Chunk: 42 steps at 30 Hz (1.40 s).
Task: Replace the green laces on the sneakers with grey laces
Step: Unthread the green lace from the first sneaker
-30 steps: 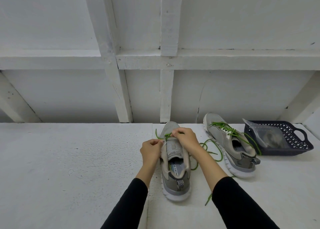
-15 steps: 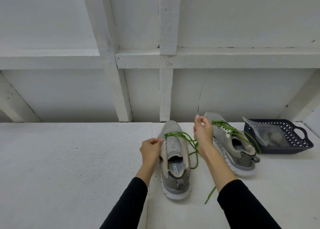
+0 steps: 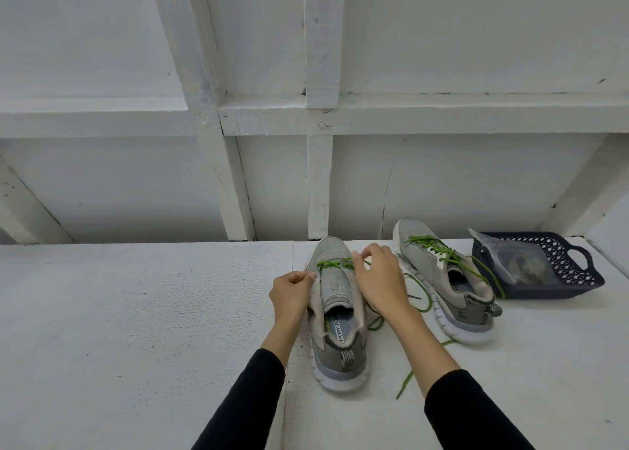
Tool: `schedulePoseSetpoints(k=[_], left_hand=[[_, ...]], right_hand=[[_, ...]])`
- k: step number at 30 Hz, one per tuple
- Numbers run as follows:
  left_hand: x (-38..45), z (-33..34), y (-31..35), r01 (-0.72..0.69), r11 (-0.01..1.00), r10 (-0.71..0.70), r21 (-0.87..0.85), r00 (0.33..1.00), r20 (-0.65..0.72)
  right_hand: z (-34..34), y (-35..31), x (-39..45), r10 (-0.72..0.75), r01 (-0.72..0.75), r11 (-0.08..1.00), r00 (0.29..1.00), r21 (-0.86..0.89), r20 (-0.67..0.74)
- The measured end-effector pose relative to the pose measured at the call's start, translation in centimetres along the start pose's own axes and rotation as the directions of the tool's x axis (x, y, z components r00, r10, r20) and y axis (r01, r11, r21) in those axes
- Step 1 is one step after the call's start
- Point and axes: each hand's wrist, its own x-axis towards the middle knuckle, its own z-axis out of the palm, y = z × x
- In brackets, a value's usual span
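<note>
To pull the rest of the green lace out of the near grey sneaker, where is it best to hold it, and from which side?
Pinch the green lace at the crossing over the toe-end eyelets, coming from above: there it stands clear of the tongue of the grey sneaker. The right hand is already there; the left hand steadies the collar.

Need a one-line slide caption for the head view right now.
Both hands unthread the green lace from the near sneaker; second sneaker remains laced.

Perhaps a storeroom — white-painted timber framing (image 3: 319, 37), rough white ledge (image 3: 136, 313)
</note>
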Motion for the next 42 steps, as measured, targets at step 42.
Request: schedulePoseSetpoints(k=[42], left_hand=[[0.9,-0.7,3.9,0.237,0.898,-0.178,-0.371,0.966,0.185]], right_hand=[[2.8,1.3,-1.7,0.353,-0.272,0.802,0.934,0.532,-0.055]])
